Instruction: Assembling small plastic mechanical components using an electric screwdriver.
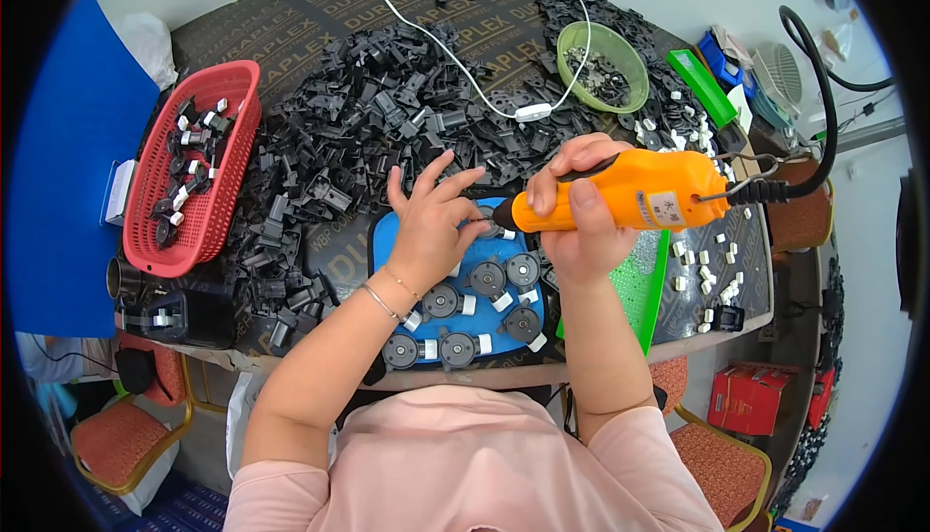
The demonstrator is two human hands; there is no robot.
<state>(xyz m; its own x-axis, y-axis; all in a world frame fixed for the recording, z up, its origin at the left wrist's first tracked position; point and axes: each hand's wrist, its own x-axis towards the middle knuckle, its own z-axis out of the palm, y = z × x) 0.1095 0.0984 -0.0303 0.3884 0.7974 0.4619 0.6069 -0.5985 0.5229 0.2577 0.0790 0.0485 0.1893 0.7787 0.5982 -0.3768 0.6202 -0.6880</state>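
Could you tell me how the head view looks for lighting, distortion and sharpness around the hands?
Head view: bright, even light with soft shadows; the fisheye bends the table edge and darkens the rim; the right hand on the orange power screwdriver and the left hand on the blue tray are sharp, no motion blur.

Passage is left only over the blue mat, hemmed by heaped black parts and the red basket.
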